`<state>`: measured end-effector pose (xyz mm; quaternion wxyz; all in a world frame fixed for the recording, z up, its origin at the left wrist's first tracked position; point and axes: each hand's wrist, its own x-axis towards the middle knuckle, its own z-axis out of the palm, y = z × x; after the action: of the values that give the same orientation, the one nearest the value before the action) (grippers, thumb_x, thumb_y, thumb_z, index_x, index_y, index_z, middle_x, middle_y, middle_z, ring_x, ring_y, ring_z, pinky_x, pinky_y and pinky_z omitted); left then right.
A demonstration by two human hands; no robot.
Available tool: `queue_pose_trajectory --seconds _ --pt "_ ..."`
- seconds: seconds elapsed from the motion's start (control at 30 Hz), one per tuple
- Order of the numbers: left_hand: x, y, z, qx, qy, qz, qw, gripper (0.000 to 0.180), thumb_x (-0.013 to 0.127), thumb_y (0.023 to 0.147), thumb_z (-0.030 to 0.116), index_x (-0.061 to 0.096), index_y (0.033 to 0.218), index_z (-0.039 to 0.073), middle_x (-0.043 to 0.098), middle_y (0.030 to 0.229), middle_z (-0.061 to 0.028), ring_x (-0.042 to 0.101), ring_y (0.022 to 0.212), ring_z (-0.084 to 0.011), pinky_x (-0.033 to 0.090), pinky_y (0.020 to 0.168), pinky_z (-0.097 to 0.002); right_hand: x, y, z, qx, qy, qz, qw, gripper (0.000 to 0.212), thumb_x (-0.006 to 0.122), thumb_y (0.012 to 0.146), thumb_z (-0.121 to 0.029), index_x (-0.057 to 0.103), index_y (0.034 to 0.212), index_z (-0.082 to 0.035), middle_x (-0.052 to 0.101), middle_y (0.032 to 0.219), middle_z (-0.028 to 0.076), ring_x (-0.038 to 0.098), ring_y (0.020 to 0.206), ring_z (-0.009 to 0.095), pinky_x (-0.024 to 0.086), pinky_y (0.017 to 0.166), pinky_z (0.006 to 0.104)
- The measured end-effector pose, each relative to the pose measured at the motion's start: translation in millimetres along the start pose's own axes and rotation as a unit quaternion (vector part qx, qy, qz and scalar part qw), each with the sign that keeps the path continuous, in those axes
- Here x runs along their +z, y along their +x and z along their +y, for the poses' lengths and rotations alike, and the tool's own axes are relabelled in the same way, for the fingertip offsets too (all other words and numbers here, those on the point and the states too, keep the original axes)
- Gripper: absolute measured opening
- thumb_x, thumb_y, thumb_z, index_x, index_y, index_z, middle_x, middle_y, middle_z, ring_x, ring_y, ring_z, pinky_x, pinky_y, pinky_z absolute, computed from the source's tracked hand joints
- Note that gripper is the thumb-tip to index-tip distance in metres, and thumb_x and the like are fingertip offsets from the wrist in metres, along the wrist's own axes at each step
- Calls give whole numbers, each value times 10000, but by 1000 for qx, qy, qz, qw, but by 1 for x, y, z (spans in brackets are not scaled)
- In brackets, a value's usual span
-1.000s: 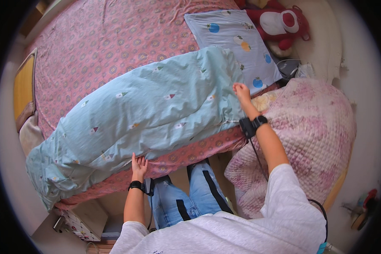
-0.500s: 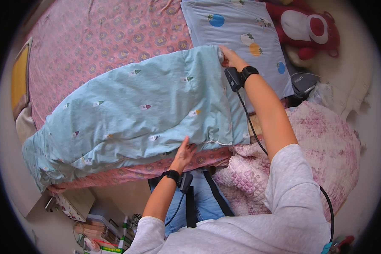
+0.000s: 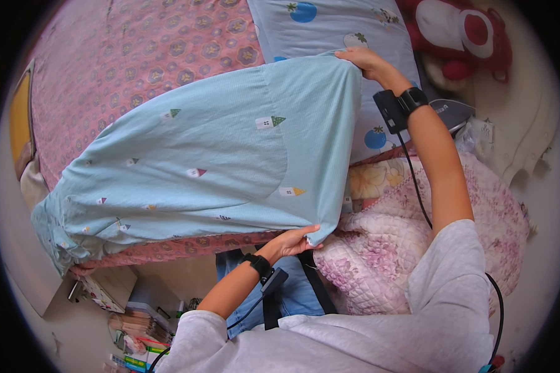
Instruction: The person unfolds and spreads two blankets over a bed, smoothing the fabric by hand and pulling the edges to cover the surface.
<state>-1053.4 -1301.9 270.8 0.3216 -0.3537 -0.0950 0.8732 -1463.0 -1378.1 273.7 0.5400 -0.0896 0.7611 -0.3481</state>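
A light blue quilt printed with little houses lies folded across the bed, its right end raised and pulled taut. My right hand grips its far right corner, beside the pale blue pillow. At the near right corner my left hand pinches the fabric, thumb on top, close to the bed's front edge. Between my hands the quilt's right edge is stretched straight. Black bands with small boxes and cables sit on both my wrists.
A pink patterned sheet covers the bed. On the right a quilted floral cover lies heaped, with a red plush toy at the top right. Boxes and books stand at the lower left, near a white cabinet.
My left hand has moved right and down and taken the near corner. My right hand has moved up and right with the far corner. The quilt's right end is now lifted and taut.
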Motion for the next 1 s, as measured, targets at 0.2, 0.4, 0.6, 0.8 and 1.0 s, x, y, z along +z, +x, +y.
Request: queue_pose_trajectory --seconds 0.2,0.4,0.6,0.8,1.0 --pt "-34 44 15 43 -36 150 987 420 483 719 248 341 992 -38 443 921 -153 490 773 -197 443 680 -263 19 9 49 -8 -30 79 996 315 478 711 -319 459 860 -42 449 691 6 413 572 89 345 495 214" --pt "-42 44 3 34 -53 55 997 501 512 691 310 324 1040 4 412 1009 -107 392 944 -194 331 812 -284 38 -51 83 86 85 -130 984 469 550 644 -353 445 952 -15 479 885 44 446 783 143 360 684 264" --pt "-15 31 -4 80 -11 -37 996 456 505 698 287 346 1023 10 408 1019 -121 410 934 -202 321 822 -290 68 -123 142 210 -31 -335 918 554 639 581 -212 383 977 79 451 938 104 433 865 178 345 764 285" --pt "-17 29 -5 9 235 159 959 304 500 703 293 503 720 -11 537 701 -83 519 658 -184 406 630 -262 53 -136 141 272 -65 -274 920 454 600 611 -178 401 878 130 469 875 166 491 755 192 423 648 262" --pt "-35 -39 17 298 661 400 561 223 521 675 229 490 634 11 502 567 -120 484 485 -189 374 460 -274 63 -129 156 146 -266 -93 948 489 564 624 -258 413 919 101 492 835 156 491 708 192 411 568 250"
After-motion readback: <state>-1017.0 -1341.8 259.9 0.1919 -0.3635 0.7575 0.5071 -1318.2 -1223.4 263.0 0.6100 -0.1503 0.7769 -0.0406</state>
